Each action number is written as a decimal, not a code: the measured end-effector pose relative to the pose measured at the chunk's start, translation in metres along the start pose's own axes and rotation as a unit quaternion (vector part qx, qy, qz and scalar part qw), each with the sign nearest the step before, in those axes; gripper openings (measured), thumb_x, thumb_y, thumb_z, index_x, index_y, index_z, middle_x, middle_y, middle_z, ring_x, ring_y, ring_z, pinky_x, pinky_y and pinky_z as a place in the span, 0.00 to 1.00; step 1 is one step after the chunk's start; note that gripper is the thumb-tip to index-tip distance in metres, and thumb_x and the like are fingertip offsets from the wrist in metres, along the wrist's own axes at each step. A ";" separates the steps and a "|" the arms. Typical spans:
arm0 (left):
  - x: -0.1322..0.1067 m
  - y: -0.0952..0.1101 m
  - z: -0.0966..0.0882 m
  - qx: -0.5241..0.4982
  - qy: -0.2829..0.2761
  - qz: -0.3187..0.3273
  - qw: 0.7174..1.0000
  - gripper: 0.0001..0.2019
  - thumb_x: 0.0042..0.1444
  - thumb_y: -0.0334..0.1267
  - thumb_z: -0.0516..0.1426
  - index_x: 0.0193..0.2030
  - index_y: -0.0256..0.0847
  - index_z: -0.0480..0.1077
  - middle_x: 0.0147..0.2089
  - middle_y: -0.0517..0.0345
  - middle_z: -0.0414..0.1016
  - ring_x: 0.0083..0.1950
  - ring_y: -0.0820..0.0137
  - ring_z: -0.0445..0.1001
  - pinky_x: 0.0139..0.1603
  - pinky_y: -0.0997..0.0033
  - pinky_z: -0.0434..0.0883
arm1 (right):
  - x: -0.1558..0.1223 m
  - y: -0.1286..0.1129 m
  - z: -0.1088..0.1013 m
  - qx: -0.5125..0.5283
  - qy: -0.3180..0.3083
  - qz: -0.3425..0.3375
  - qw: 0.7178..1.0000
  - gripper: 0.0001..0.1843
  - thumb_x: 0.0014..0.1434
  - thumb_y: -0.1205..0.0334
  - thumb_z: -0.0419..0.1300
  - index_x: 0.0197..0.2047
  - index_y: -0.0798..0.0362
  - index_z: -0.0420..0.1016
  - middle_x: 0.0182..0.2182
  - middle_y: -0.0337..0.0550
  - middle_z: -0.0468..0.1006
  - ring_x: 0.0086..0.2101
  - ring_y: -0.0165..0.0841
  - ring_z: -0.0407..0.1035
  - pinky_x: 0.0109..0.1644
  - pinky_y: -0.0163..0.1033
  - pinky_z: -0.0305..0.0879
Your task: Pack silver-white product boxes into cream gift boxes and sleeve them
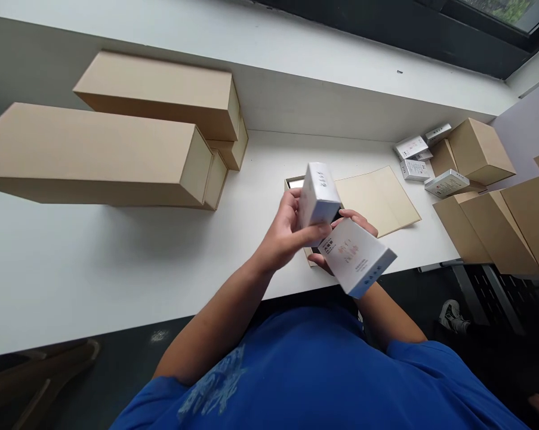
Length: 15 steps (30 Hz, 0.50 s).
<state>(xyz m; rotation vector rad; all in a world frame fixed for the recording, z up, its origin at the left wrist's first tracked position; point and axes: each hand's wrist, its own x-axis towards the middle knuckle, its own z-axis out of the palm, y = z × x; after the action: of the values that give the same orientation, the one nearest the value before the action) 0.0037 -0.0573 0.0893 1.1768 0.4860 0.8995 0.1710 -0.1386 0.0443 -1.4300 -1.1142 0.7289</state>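
**Two white cartons gripped at centre frame**

The left hand (280,233) clasps a small white printed carton (319,195), while the curled right hand (353,221) grips a second white printed carton (354,258), both above the white bench (117,269). Edge grips keep printed faces visible.

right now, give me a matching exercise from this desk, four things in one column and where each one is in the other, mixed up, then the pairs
Things:
1. upper white carton
2. lower white carton
3. long kraft box
4. flat tan card

Places:
A. lying flat on the white desk
B. in the right hand
C. at the left end of the desk
D. in the left hand

Pairs: 1-D, 2-B, 3-C, 4-A
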 end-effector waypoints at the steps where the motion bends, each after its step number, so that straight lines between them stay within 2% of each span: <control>1: 0.002 -0.004 -0.004 -0.013 0.020 0.012 1.000 0.36 0.51 0.54 0.74 0.60 0.45 0.64 0.51 0.53 0.73 0.48 0.63 0.79 0.42 0.66 0.79 | -0.001 -0.001 -0.006 -0.013 0.024 -0.046 0.999 0.56 0.28 0.41 0.83 0.58 0.33 0.60 0.63 0.50 0.71 0.66 0.60 0.69 0.75 0.76 0.61; 3: 0.004 -0.011 -0.011 -0.033 0.038 0.036 0.998 0.37 0.50 0.57 0.73 0.61 0.45 0.66 0.51 0.53 0.73 0.48 0.64 0.79 0.43 0.65 0.78 | -0.002 0.001 -0.014 -0.027 0.023 -0.086 0.996 0.57 0.29 0.36 0.81 0.61 0.33 0.61 0.60 0.50 0.73 0.62 0.61 0.73 0.72 0.78 0.64; 6: 0.004 -0.018 -0.020 -0.045 0.031 0.072 0.996 0.42 0.48 0.63 0.73 0.63 0.44 0.66 0.52 0.52 0.74 0.47 0.61 0.79 0.44 0.61 0.77 | 0.004 0.009 -0.015 -0.059 -0.010 -0.043 0.997 0.61 0.30 0.30 0.75 0.66 0.32 0.59 0.61 0.50 0.70 0.66 0.67 0.68 0.70 0.78 0.66; 8: 0.003 -0.020 -0.023 -0.046 0.019 0.092 0.995 0.44 0.46 0.63 0.74 0.64 0.45 0.67 0.51 0.52 0.75 0.44 0.64 0.78 0.42 0.63 0.75 | 0.010 0.015 -0.008 -0.064 0.012 -0.029 0.997 0.61 0.33 0.27 0.71 0.69 0.32 0.56 0.61 0.51 0.67 0.67 0.69 0.67 0.69 0.77 0.66; 9: 0.003 -0.020 -0.023 -0.046 0.015 0.098 0.994 0.44 0.46 0.63 0.74 0.64 0.45 0.68 0.51 0.52 0.76 0.42 0.66 0.76 0.40 0.65 0.73 | 0.013 0.018 -0.003 -0.047 0.030 -0.046 0.997 0.61 0.36 0.25 0.68 0.70 0.33 0.54 0.61 0.52 0.66 0.66 0.68 0.68 0.69 0.77 0.65; 11: 0.002 -0.020 -0.023 -0.044 0.005 0.108 0.993 0.43 0.45 0.63 0.75 0.63 0.46 0.70 0.51 0.52 0.76 0.39 0.69 0.73 0.37 0.67 0.69 | 0.019 0.023 0.003 0.022 0.067 -0.135 0.988 0.58 0.43 0.18 0.59 0.70 0.35 0.52 0.59 0.52 0.65 0.61 0.65 0.73 0.68 0.75 0.66; 13: -0.001 -0.018 -0.020 -0.033 -0.004 0.127 0.991 0.43 0.44 0.64 0.75 0.62 0.47 0.70 0.51 0.53 0.76 0.39 0.68 0.73 0.36 0.67 0.68 | 0.024 0.025 0.005 0.094 0.090 -0.263 0.956 0.54 0.49 0.12 0.48 0.68 0.36 0.54 0.56 0.50 0.66 0.53 0.59 0.78 0.64 0.74 0.69; 15: -0.006 -0.012 -0.016 0.012 -0.007 0.153 0.988 0.42 0.45 0.61 0.76 0.64 0.50 0.70 0.50 0.54 0.76 0.41 0.66 0.73 0.38 0.67 0.70 | 0.029 0.025 0.001 0.108 0.077 -0.334 0.933 0.52 0.53 0.10 0.45 0.66 0.38 0.57 0.53 0.49 0.70 0.51 0.55 0.80 0.63 0.73 0.72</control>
<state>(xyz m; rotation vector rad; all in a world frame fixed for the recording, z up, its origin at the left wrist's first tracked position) -0.0072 -0.0544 0.0721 1.3002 0.3086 1.1493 0.1861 -0.1093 0.0246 -0.8190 -1.2511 0.2340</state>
